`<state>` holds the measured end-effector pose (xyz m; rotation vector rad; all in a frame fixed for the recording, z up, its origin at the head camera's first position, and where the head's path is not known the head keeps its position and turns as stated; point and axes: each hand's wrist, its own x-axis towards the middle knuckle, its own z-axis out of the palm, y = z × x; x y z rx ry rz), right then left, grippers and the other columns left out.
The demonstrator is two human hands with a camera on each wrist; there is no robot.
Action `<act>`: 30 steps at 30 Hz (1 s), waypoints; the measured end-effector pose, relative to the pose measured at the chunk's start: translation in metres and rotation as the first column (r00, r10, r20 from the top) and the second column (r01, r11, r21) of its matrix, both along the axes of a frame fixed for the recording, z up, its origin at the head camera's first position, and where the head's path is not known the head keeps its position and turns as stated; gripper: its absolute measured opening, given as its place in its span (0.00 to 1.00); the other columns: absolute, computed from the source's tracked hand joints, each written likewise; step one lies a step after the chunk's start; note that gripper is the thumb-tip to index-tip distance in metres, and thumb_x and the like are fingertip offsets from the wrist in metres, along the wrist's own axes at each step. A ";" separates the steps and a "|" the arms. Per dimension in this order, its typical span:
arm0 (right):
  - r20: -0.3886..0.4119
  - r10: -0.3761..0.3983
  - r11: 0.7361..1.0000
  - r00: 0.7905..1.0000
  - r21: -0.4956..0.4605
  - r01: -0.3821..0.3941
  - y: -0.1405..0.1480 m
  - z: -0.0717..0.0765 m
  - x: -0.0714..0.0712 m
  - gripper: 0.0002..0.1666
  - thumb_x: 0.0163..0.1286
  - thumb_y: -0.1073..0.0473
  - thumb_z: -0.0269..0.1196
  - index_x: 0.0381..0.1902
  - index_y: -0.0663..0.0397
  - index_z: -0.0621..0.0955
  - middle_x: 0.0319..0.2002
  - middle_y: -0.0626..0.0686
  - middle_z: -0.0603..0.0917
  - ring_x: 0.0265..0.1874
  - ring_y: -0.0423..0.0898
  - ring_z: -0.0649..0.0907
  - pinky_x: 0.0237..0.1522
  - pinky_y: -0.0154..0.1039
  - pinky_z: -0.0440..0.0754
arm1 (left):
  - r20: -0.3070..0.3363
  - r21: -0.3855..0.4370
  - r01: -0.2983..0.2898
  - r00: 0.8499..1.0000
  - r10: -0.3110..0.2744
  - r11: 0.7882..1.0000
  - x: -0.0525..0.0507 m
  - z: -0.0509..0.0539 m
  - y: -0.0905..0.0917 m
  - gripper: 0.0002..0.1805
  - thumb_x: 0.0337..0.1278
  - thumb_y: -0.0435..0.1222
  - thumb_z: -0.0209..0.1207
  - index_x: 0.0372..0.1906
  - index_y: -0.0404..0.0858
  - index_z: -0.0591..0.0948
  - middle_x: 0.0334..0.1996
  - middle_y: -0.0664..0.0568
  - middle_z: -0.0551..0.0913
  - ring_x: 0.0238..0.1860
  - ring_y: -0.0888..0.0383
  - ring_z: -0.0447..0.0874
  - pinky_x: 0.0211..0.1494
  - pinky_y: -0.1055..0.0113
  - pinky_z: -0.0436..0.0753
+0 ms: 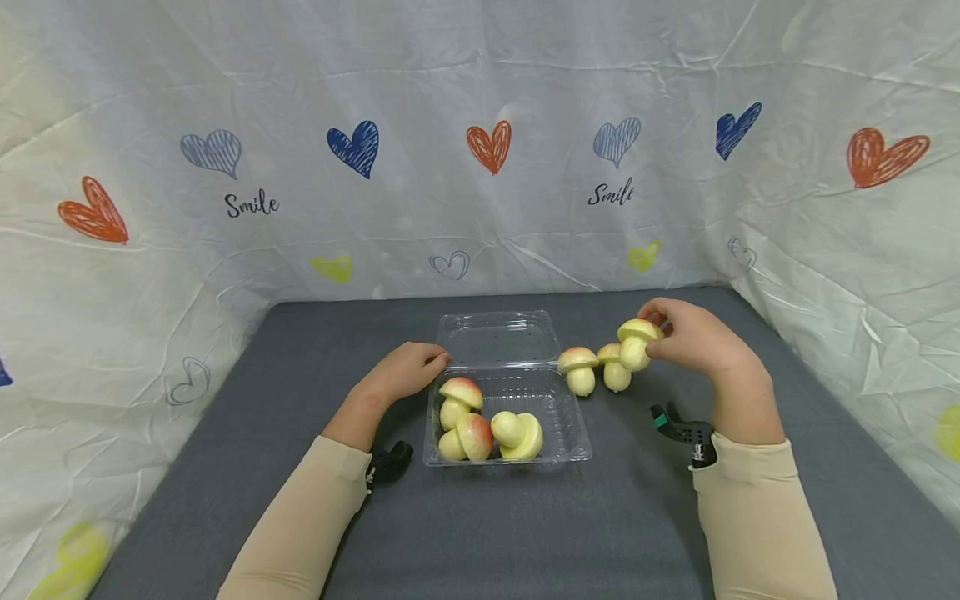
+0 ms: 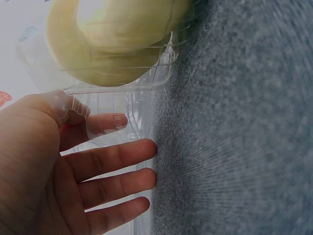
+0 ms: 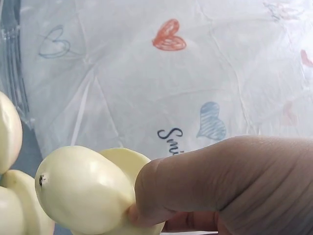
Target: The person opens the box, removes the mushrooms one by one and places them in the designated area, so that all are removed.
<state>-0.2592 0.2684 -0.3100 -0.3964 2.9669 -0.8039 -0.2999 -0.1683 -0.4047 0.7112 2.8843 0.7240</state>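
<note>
My right grip (image 1: 693,335) is clamped, thumb against fingers, on a mushroom (image 1: 636,350) to the right of the clear container (image 1: 555,417). I expect it light, firm and slightly slick; where stem meets cap should hold best. My left grip (image 1: 405,368), fingers spread, touches the container's left side, thin plastic that would likely flex.

Heart-printed white backdrop (image 1: 427,200); dark grey tabletop (image 1: 517,525)
</note>
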 end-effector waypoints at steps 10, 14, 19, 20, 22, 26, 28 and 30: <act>0.036 -0.033 0.999 0.999 -0.011 0.034 0.016 -0.004 -0.002 0.27 0.64 0.62 0.64 0.62 0.62 0.76 0.53 0.64 0.78 0.47 0.58 0.79 0.44 0.52 0.78 | 0.000 -0.004 0.003 1.000 -0.003 1.000 0.001 0.002 0.001 0.21 0.83 0.43 0.47 0.60 0.38 0.85 0.54 0.46 0.86 0.51 0.50 0.84 0.54 0.51 0.82; 0.052 -0.043 0.999 0.998 -0.008 0.043 0.022 -0.007 -0.003 0.28 0.65 0.63 0.64 0.62 0.64 0.75 0.54 0.66 0.77 0.47 0.60 0.79 0.43 0.52 0.78 | 0.001 -0.006 0.005 1.000 -0.005 1.000 0.001 0.002 0.001 0.21 0.83 0.42 0.47 0.60 0.38 0.85 0.54 0.46 0.86 0.50 0.50 0.84 0.53 0.51 0.81; 0.080 -0.048 0.999 0.996 -0.015 0.050 0.029 -0.012 -0.007 0.28 0.65 0.64 0.65 0.62 0.66 0.74 0.54 0.68 0.77 0.46 0.60 0.79 0.42 0.52 0.78 | 0.008 -0.008 -0.008 1.000 0.008 1.000 0.001 0.000 0.001 0.21 0.83 0.44 0.47 0.61 0.39 0.85 0.55 0.46 0.85 0.52 0.50 0.84 0.55 0.51 0.81; 0.086 -0.050 0.999 0.995 -0.015 0.052 0.030 -0.013 -0.008 0.28 0.64 0.64 0.64 0.61 0.67 0.74 0.54 0.67 0.77 0.46 0.60 0.79 0.42 0.52 0.78 | 0.008 -0.009 -0.010 1.000 0.010 1.000 0.000 0.000 0.001 0.21 0.83 0.44 0.47 0.61 0.39 0.85 0.55 0.46 0.85 0.52 0.50 0.84 0.55 0.51 0.81; 0.097 -0.053 0.998 0.994 -0.015 0.055 0.032 -0.016 -0.010 0.28 0.64 0.65 0.64 0.61 0.67 0.74 0.53 0.67 0.77 0.45 0.59 0.79 0.41 0.51 0.78 | 0.005 -0.010 -0.007 1.000 0.007 1.000 0.000 0.000 0.001 0.21 0.83 0.43 0.47 0.61 0.39 0.85 0.55 0.46 0.85 0.53 0.49 0.84 0.55 0.51 0.81; 0.115 -0.063 0.998 0.991 -0.006 0.064 0.038 -0.024 -0.015 0.28 0.62 0.65 0.64 0.60 0.66 0.75 0.50 0.66 0.78 0.43 0.58 0.78 0.39 0.50 0.77 | -0.007 -0.012 0.001 1.000 -0.001 1.000 -0.001 -0.001 0.001 0.20 0.83 0.42 0.47 0.60 0.38 0.85 0.55 0.46 0.85 0.53 0.49 0.84 0.55 0.50 0.82; 0.127 -0.066 0.998 0.990 -0.005 0.067 0.040 -0.028 -0.017 0.28 0.62 0.65 0.64 0.60 0.66 0.75 0.50 0.66 0.78 0.43 0.58 0.77 0.39 0.50 0.77 | -0.007 -0.012 0.000 1.000 0.000 1.000 -0.001 -0.001 0.001 0.21 0.83 0.42 0.47 0.61 0.38 0.85 0.55 0.46 0.85 0.53 0.49 0.84 0.55 0.50 0.82; 0.133 -0.070 0.997 0.989 0.000 0.071 0.041 -0.032 -0.019 0.28 0.61 0.66 0.63 0.60 0.65 0.75 0.50 0.65 0.77 0.43 0.58 0.77 0.39 0.50 0.77 | -0.001 -0.012 -0.004 1.000 0.004 1.000 -0.001 -0.001 0.001 0.21 0.83 0.43 0.46 0.61 0.38 0.85 0.55 0.46 0.85 0.54 0.49 0.84 0.56 0.50 0.81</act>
